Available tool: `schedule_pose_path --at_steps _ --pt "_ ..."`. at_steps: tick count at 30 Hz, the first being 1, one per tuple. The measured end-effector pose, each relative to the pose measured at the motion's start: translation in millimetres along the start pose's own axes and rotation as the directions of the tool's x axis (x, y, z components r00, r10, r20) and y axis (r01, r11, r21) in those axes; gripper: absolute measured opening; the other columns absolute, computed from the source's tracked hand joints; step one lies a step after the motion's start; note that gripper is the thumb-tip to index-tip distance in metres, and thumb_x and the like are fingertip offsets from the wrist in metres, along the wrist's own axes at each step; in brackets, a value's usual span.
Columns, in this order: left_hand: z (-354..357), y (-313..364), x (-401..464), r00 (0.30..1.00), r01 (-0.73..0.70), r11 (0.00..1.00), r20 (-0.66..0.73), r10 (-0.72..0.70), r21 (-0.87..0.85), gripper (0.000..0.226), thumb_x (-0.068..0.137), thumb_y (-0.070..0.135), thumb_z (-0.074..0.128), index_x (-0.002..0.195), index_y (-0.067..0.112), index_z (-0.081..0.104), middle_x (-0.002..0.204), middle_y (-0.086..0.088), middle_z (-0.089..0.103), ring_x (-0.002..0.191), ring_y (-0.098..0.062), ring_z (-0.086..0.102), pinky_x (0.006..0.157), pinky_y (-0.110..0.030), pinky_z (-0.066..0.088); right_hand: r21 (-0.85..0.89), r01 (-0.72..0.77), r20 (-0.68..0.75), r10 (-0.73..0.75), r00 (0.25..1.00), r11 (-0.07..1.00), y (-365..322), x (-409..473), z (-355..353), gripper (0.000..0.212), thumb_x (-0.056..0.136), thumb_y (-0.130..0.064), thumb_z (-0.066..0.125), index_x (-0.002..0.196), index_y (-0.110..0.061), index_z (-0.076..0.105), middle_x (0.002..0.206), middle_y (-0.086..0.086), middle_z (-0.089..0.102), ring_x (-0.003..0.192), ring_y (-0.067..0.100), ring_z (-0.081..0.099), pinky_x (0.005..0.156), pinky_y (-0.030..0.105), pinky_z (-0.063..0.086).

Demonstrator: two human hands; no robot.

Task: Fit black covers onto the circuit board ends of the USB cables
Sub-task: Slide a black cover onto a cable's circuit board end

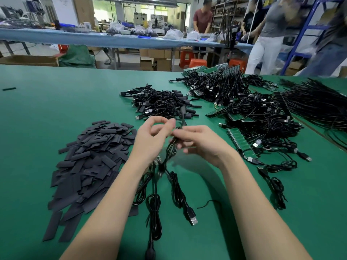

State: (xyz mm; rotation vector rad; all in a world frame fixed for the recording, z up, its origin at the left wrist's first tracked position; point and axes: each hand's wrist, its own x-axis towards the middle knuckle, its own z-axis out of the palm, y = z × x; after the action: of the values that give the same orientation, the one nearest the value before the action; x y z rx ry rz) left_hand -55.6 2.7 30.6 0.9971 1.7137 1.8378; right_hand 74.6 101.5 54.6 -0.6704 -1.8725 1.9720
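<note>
A green counter (56,109) carries everything here; there are no bins or trays on it, only loose heaps. At the left lies a spread pile of flat black covers (90,162), some sliding out toward the near edge. Beyond the hands sits a heap of finished cables (161,103), their ends already dark and sleeved. To the right is a larger tangle of bare cables (262,117), with rows of small green circuit boards (239,140) showing along its near side and more at the far end.

Both forearms reach in from the bottom of the view and the hands meet above the middle of the counter. The left hand (150,139) is raised with its back to the camera, thumb and forefinger curled toward each other in a pinch around something small and dark; motion blur hides exactly what it is. The right hand (202,143) comes in from the right, fingers curled around a bunch of thin black cables (169,152) just beside the left fingertips. Those cables hang from the hands and trail across the counter toward the viewer, one ending in a USB plug (192,218) lying flat between the forearms.

Behind the counter stands a long blue table (75,37) with bags on it, and people (202,21) stand near shelves.
</note>
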Motion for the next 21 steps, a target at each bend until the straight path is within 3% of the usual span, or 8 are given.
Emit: schedule_pose_path --at_steps 4,8,10,13,15,17,19,21 --pt "-12 -13 9 0.974 0.11 0.993 -0.201 -0.101 0.034 0.022 0.103 0.04 0.053 0.095 0.022 0.063 0.093 0.01 0.076 0.072 -0.006 0.065 0.085 -0.04 0.053 0.247 0.014 -0.232 0.045 0.972 0.969 -22 42 -6 0.026 0.092 -0.013 0.072 0.106 0.009 0.069 0.088 0.016 0.065 0.053 0.01 0.061 0.052 0.015 0.052" --pt "-16 -20 11 0.934 0.156 0.988 -0.327 -0.145 0.006 0.018 0.105 0.031 0.044 0.092 0.025 0.055 0.1 0.001 0.07 0.081 -0.016 0.061 0.087 -0.043 0.052 0.469 -0.02 -0.251 0.155 0.955 0.883 -39 93 2 0.038 0.097 -0.023 0.068 0.122 0.002 0.055 0.117 0.021 0.057 0.086 0.022 0.067 0.061 0.021 0.059" --pt "-20 -23 12 0.919 0.179 0.983 -0.362 -0.153 0.037 0.016 0.103 0.029 0.044 0.091 0.027 0.053 0.095 0.001 0.066 0.084 -0.02 0.059 0.092 -0.049 0.053 0.235 -0.178 -0.279 0.242 0.929 0.956 -37 102 3 0.051 0.099 -0.029 0.064 0.139 -0.002 0.047 0.122 0.021 0.051 0.088 0.026 0.066 0.071 0.027 0.061" --pt "-22 -26 14 0.919 0.233 0.971 -0.339 -0.201 0.055 0.01 0.1 0.029 0.049 0.091 0.026 0.051 0.092 0.001 0.063 0.084 -0.023 0.059 0.094 -0.055 0.053 -0.175 -0.252 -0.318 0.187 0.929 0.952 -22 90 10 0.043 0.098 -0.022 0.065 0.132 0.004 0.056 0.101 0.018 0.066 0.066 0.02 0.067 0.067 0.029 0.063" --pt "-21 -26 15 0.923 0.246 0.968 -0.318 -0.218 0.051 0.007 0.098 0.028 0.051 0.092 0.025 0.052 0.093 0.0 0.063 0.087 -0.026 0.059 0.094 -0.056 0.053 -0.489 -0.219 -0.202 0.135 0.97 0.844 -12 72 19 0.033 0.095 -0.02 0.068 0.119 0.002 0.068 0.093 0.012 0.072 0.06 0.013 0.065 0.061 0.024 0.059" --pt "-20 -24 14 0.927 0.238 0.97 -0.309 -0.214 0.042 0.006 0.098 0.028 0.052 0.092 0.025 0.052 0.093 0.0 0.063 0.087 -0.025 0.059 0.093 -0.055 0.052 -0.77 -0.116 -0.051 0.12 0.991 0.627 -5 52 31 0.026 0.088 -0.032 0.076 0.108 -0.016 0.077 0.1 0.003 0.076 0.079 0.014 0.069 0.076 0.028 0.06" --pt "-19 -22 13 0.931 0.224 0.974 -0.302 -0.204 0.035 0.007 0.098 0.027 0.053 0.092 0.024 0.053 0.091 0.0 0.064 0.085 -0.025 0.059 0.092 -0.054 0.051 -0.864 -0.064 0.005 0.135 0.991 0.5 -2 37 42 0.033 0.077 -0.043 0.085 0.104 -0.026 0.076 0.105 -0.001 0.074 0.097 0.017 0.068 0.09 0.03 0.055" --pt "-18 -20 12 0.935 0.221 0.974 -0.294 -0.199 0.043 0.008 0.098 0.027 0.054 0.091 0.023 0.053 0.091 -0.001 0.065 0.084 -0.025 0.058 0.091 -0.053 0.051 -0.88 -0.056 0.016 0.147 0.989 0.472 -1 30 51 0.034 0.072 -0.045 0.087 0.098 -0.027 0.073 0.103 -0.002 0.073 0.097 0.018 0.066 0.09 0.03 0.054"
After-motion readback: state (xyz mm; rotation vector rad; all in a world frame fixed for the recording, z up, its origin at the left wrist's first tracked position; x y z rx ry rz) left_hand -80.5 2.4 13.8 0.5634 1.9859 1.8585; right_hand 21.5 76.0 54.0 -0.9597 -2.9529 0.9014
